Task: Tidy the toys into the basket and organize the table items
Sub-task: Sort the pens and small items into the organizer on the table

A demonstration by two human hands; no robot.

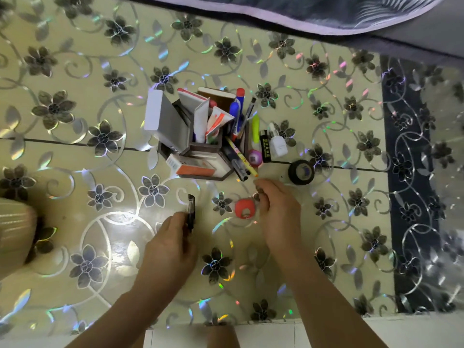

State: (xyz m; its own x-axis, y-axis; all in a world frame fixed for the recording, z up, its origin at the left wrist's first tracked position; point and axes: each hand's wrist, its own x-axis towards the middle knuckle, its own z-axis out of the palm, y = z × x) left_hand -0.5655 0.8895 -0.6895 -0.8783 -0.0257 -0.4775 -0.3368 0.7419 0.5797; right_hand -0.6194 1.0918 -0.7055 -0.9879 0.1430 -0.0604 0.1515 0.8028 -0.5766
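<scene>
Left hand (173,238) grips black pen (191,212); right hand (279,209) curled, contents unclear. Red toy (244,208) between them; desk organizer (204,148), tape roll (300,172) beyond.

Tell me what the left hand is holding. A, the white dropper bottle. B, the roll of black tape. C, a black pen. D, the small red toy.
C: the left hand grips a black pen, while the black tape roll, white dropper bottle and red toy all lie on the table.
</scene>
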